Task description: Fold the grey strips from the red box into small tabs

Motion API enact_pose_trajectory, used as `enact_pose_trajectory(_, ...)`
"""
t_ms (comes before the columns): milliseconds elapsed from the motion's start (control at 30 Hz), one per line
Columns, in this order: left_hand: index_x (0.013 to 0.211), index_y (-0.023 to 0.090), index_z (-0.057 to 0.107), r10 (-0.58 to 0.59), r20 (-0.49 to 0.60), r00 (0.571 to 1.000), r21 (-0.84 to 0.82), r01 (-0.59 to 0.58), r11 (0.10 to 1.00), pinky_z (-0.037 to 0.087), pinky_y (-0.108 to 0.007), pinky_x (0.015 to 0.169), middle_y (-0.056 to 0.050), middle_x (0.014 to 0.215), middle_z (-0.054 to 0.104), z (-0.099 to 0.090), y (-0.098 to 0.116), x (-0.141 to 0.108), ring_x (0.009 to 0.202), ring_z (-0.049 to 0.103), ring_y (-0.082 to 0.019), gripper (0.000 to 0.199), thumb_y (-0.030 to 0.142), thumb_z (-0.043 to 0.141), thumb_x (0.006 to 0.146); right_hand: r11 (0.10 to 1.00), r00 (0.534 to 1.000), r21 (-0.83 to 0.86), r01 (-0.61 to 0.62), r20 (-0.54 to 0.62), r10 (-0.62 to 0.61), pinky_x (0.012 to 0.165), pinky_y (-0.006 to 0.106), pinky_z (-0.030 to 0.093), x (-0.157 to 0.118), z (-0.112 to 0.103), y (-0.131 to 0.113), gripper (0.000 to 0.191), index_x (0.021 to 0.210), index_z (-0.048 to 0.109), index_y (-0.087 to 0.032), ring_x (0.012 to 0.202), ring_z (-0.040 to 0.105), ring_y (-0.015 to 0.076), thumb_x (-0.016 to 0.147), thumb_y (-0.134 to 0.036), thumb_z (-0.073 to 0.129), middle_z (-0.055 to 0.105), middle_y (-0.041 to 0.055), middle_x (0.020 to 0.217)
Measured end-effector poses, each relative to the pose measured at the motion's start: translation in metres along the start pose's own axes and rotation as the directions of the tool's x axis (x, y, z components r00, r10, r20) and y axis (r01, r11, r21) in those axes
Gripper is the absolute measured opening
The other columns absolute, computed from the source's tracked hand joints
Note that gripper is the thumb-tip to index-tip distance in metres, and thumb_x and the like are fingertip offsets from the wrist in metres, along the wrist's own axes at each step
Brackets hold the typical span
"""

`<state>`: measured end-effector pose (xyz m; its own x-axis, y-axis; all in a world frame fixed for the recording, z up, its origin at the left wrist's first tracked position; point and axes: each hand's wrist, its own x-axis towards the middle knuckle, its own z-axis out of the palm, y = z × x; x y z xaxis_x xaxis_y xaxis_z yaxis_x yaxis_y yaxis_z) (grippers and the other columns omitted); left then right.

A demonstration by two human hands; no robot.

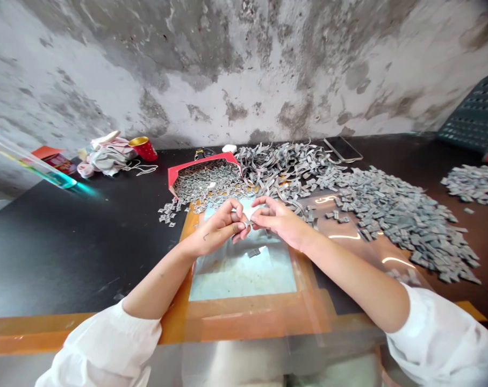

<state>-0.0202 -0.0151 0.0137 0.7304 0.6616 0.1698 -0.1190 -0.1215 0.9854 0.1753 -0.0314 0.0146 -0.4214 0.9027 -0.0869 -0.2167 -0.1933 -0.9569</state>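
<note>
Pinching a grey piece (248, 223) in the fingers of left hand (220, 230) and right hand (275, 219). Seemingly partway, with loose strips (284, 162) remaining beside heaped pieces (405, 212).

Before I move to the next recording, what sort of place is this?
Probably a small workshop or home workroom; I can't tell which. The signs: a large heap of small flat grey pieces, a red-rimmed box of small grey parts and a blotchy grey wall.
</note>
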Motion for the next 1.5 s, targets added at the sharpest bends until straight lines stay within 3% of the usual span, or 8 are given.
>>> enact_pose_trajectory(200, 0.086, 0.021, 0.029, -0.043, 0.019, 0.999, 0.079, 0.042, 0.996, 0.034, -0.020, 0.053, 0.003, 0.073, 0.053, -0.002, 0.000, -0.002, 0.058, 0.041, -0.007, 0.018, 0.022, 0.044, 0.096, 0.983, 0.994, -0.149, 0.112, 0.018, -0.111, 0.058, 0.023, 0.036, -0.002, -0.004, -0.001, 0.037, 0.106, 0.044, -0.023, 0.066, 0.051, 0.0097, 0.077, -0.026, 0.067, 0.056, -0.0066, 0.072)
enact_pose_trajectory(467, 0.085, 0.021, 0.029, -0.023, 0.013, 1.000, 0.061, 0.022, 0.998, 0.034, -0.019, 0.053, 0.003, 0.073, 0.053, -0.002, 0.000, -0.003, 0.059, 0.040, -0.007, 0.020, 0.021, 0.045, 0.096, 0.965, 0.983, -0.199, 0.172, 0.094, -0.156, 0.062, 0.024, 0.039, -0.001, -0.005, 0.002, 0.032, 0.104, 0.044, -0.023, 0.069, 0.052, 0.0101, 0.080, -0.028, 0.065, 0.057, -0.0049, 0.075)
enact_pose_trajectory(733, 0.086, 0.022, 0.030, 0.003, 0.021, 1.000, 0.035, -0.003, 0.999, 0.035, -0.021, 0.053, -0.001, 0.075, 0.059, -0.001, -0.001, -0.003, 0.060, 0.045, -0.008, 0.018, 0.022, 0.046, 0.095, 0.965, 0.976, -0.188, 0.183, 0.148, -0.156, 0.075, 0.029, 0.046, 0.002, -0.008, 0.005, 0.029, 0.103, 0.045, -0.023, 0.076, 0.061, 0.0121, 0.082, -0.031, 0.064, 0.058, -0.0040, 0.075)
enact_pose_trajectory(900, 0.085, 0.021, 0.030, -0.064, 0.043, 0.997, 0.118, 0.059, 0.991, 0.033, -0.021, 0.053, -0.001, 0.076, 0.059, -0.002, 0.000, -0.005, 0.058, 0.042, -0.008, 0.019, 0.025, 0.046, 0.095, 0.968, 0.977, -0.200, 0.151, 0.182, -0.114, 0.069, 0.027, 0.044, 0.002, -0.010, 0.006, 0.026, 0.101, 0.045, -0.023, 0.068, 0.057, 0.0104, 0.083, -0.029, 0.063, 0.056, -0.0052, 0.072)
enact_pose_trajectory(1100, 0.083, 0.020, 0.032, -0.096, 0.050, 0.994, 0.234, 0.082, 0.969, 0.038, -0.025, 0.065, 0.000, 0.072, 0.058, -0.001, 0.009, -0.007, 0.068, 0.050, -0.011, 0.021, 0.025, 0.051, 0.092, 0.947, 0.968, -0.279, 0.159, 0.232, -0.094, 0.067, 0.025, 0.041, -0.001, -0.010, 0.002, 0.028, 0.103, 0.045, -0.023, 0.068, 0.054, 0.0101, 0.082, -0.025, 0.063, 0.057, -0.0051, 0.073)
enact_pose_trajectory(1300, 0.079, 0.020, 0.032, -0.153, 0.082, 0.985, 0.254, 0.128, 0.959, 0.040, -0.027, 0.066, 0.001, 0.070, 0.056, 0.001, 0.014, -0.007, 0.067, 0.052, -0.012, 0.024, 0.023, 0.054, 0.089, 0.939, 0.943, -0.279, 0.200, 0.314, -0.108, 0.076, 0.028, 0.045, -0.005, -0.006, 0.000, 0.028, 0.104, 0.044, -0.023, 0.076, 0.059, 0.0115, 0.083, -0.026, 0.062, 0.061, -0.0030, 0.079)
enact_pose_trajectory(1400, 0.079, 0.020, 0.034, -0.122, 0.040, 0.992, 0.209, 0.111, 0.972, 0.039, -0.025, 0.063, 0.001, 0.070, 0.057, 0.000, 0.010, -0.007, 0.065, 0.052, -0.011, 0.024, 0.025, 0.055, 0.090, 0.933, 0.953, -0.286, 0.218, 0.270, -0.140, 0.082, 0.031, 0.046, -0.004, -0.004, 0.002, 0.026, 0.106, 0.046, -0.023, 0.081, 0.063, 0.0134, 0.085, -0.028, 0.060, 0.065, -0.0012, 0.080)
enact_pose_trajectory(1500, 0.089, 0.019, 0.040, -0.082, -0.023, 0.996, 0.174, 0.085, 0.981, 0.037, -0.022, 0.056, -0.001, 0.072, 0.060, 0.000, 0.005, -0.006, 0.063, 0.053, -0.011, 0.017, 0.030, 0.054, 0.091, 0.922, 0.969, -0.311, 0.230, 0.164, -0.187, 0.076, 0.029, 0.047, 0.000, -0.005, 0.005, 0.021, 0.101, 0.054, -0.022, 0.078, 0.062, 0.0135, 0.083, -0.030, 0.062, 0.065, -0.0004, 0.080)
